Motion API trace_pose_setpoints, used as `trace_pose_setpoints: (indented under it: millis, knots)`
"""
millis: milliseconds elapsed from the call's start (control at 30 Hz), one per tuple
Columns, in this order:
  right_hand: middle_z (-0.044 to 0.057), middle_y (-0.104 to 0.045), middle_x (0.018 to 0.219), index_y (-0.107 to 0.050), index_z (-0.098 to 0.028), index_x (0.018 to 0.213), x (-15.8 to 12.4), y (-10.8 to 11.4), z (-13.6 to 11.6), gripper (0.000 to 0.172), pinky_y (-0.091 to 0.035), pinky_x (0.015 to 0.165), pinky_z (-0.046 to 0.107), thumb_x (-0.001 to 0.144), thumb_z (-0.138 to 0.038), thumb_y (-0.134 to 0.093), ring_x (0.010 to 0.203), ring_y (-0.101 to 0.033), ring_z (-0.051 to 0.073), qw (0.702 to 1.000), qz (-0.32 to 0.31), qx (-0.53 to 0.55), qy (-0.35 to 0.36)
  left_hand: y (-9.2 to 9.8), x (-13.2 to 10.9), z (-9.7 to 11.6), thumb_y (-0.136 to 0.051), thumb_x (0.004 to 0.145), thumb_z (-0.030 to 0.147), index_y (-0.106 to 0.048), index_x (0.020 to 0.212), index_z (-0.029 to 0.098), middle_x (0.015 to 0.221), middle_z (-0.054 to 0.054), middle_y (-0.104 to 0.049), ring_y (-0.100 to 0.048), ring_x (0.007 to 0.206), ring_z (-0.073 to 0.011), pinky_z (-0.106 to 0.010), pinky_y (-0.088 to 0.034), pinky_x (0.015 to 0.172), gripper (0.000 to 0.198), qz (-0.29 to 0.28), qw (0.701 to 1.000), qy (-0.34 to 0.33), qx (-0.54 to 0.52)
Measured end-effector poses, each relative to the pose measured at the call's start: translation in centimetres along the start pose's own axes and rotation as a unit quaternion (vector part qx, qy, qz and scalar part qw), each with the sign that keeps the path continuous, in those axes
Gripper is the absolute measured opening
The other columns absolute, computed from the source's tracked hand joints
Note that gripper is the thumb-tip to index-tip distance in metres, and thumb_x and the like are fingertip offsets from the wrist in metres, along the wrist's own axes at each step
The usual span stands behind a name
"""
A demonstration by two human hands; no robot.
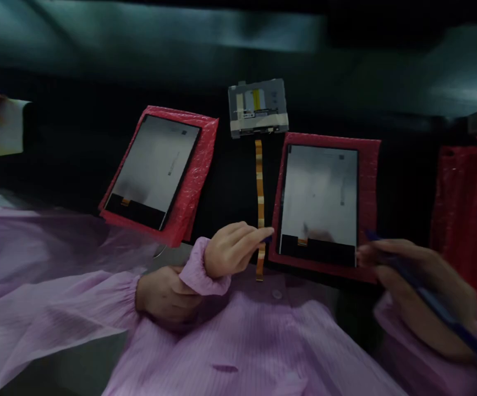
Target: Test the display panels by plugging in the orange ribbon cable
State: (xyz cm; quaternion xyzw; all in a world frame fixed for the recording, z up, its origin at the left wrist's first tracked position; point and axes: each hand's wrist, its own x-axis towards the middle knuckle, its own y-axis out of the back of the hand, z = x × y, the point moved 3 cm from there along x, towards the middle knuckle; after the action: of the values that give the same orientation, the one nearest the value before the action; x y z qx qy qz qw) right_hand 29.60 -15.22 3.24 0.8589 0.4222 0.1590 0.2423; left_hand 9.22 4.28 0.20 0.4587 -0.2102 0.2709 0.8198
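Ribbon cable (259, 187) pinched by left hand (232, 248); right hand (420, 286) grips blue pen (440, 311) beside display panel (319, 198).

You cannot read any words or numbers here. The left screen (155, 168) and the right screen (319, 195) each have small dark marks, but they are too blurry to read.

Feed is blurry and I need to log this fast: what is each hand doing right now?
Left hand: fingertips at the orange ribbon cable; grip cannot be told.
Right hand: closed on a blue pen.
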Motion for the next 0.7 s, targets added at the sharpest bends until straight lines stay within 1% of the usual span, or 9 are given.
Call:
trace_pose_setpoints:
  millis: [67, 100, 167, 233, 367, 400, 500, 600, 700]
  knots:
    - [0.002, -0.061, 0.078, -0.065, -0.022, 0.089, 1.3, -2.5, 0.2, 0.005, -0.046, 0.061, 0.024, 0.087, -0.024, -0.061, 0.069, -0.058, 0.011, 0.998, 0.000, 0.058, -0.005, -0.4, -0.2, -0.9, -0.048, 0.092, 0.012, -0.053, 0.117, 0.011, 0.087, -0.006, -0.068, -0.061, 0.073, -0.0136, -0.027, -0.053, 0.069, 0.025, -0.022, 0.997, 0.055, 0.041]
    - [0.001, -0.059, 0.073, -0.064, -0.022, 0.086, 1.7, -3.6, 0.3, 0.006, -0.044, 0.058, 0.023, 0.087, -0.023, -0.059, 0.066, -0.056, 0.010, 0.996, 0.012, 0.092, -0.020, -0.6, -0.3, -1.4, -0.048, 0.093, 0.013, -0.054, 0.116, 0.011, 0.087, -0.006, -0.068, -0.062, 0.074, -0.0137, -0.027, -0.053, 0.070, 0.024, -0.032, 0.995, 0.083, 0.046]
    - [-0.002, -0.055, 0.067, -0.062, -0.023, 0.088, 2.2, -5.6, 0.4, 0.004, -0.043, 0.056, 0.023, 0.087, -0.023, -0.058, 0.061, -0.053, 0.010, 0.981, 0.041, 0.174, -0.069, -0.8, -0.6, -2.3, -0.048, 0.093, 0.015, -0.055, 0.116, 0.014, 0.093, -0.007, -0.069, -0.064, 0.082, -0.0137, -0.027, -0.054, 0.074, 0.024, -0.033, 0.990, 0.133, 0.026]
    - [-0.004, -0.055, 0.070, -0.058, -0.024, 0.093, 2.4, -7.2, 0.2, 0.008, -0.044, 0.058, 0.024, 0.085, -0.024, -0.061, 0.061, -0.053, 0.010, 0.962, 0.033, 0.249, -0.106, -0.9, -0.8, -2.9, -0.049, 0.093, 0.016, -0.054, 0.117, 0.015, 0.102, -0.007, -0.069, -0.065, 0.091, -0.0134, -0.026, -0.054, 0.081, 0.025, -0.022, 0.987, 0.158, -0.012]
    - [0.000, -0.058, 0.079, -0.062, -0.022, 0.089, 3.0, -9.6, -1.5, 0.010, -0.043, 0.064, 0.025, 0.088, -0.031, -0.059, 0.070, -0.053, 0.011, 0.940, -0.077, 0.323, -0.078, -0.7, -0.6, -2.8, -0.050, 0.093, 0.018, -0.055, 0.117, 0.016, 0.099, -0.006, -0.069, -0.063, 0.084, -0.0121, -0.025, -0.053, 0.077, 0.025, -0.015, 0.988, 0.147, -0.044]
    - [0.000, -0.057, 0.077, -0.063, -0.021, 0.087, 3.3, -10.0, -1.9, 0.017, -0.042, 0.064, 0.025, 0.091, -0.034, -0.053, 0.070, -0.053, 0.012, 0.930, -0.097, 0.350, -0.063, -0.6, -0.6, -2.7, -0.051, 0.093, 0.018, -0.056, 0.116, 0.016, 0.097, -0.005, -0.069, -0.062, 0.081, -0.0120, -0.025, -0.053, 0.074, 0.024, -0.014, 0.989, 0.139, -0.045]
    - [0.001, -0.054, 0.069, -0.064, -0.019, 0.080, 4.2, -10.8, -2.4, 0.037, -0.039, 0.061, 0.025, 0.097, -0.038, -0.037, 0.066, -0.051, 0.012, 0.906, -0.093, 0.409, -0.060, -0.4, -0.4, -2.4, -0.051, 0.093, 0.017, -0.057, 0.114, 0.016, 0.095, -0.006, -0.070, -0.060, 0.076, -0.0125, -0.026, -0.051, 0.070, 0.022, -0.005, 0.993, 0.106, -0.044]
    - [0.000, -0.055, 0.070, -0.063, -0.019, 0.077, 4.9, -11.3, -2.3, 0.038, -0.039, 0.059, 0.024, 0.097, -0.039, -0.037, 0.064, -0.051, 0.011, 0.908, -0.084, 0.402, -0.077, -0.4, -0.4, -2.3, -0.052, 0.092, 0.017, -0.057, 0.112, 0.015, 0.097, -0.006, -0.071, -0.059, 0.076, -0.0135, -0.027, -0.048, 0.070, 0.021, 0.002, 0.996, 0.075, -0.043]
    - [0.000, -0.055, 0.070, -0.062, -0.020, 0.077, 5.0, -11.7, -2.5, 0.037, -0.040, 0.060, 0.024, 0.097, -0.040, -0.039, 0.064, -0.051, 0.011, 0.922, -0.118, 0.361, -0.072, -0.5, -0.5, -2.4, -0.051, 0.092, 0.018, -0.057, 0.112, 0.016, 0.096, -0.006, -0.071, -0.060, 0.078, -0.0144, -0.029, -0.046, 0.072, 0.021, -0.015, 0.997, 0.056, -0.047]
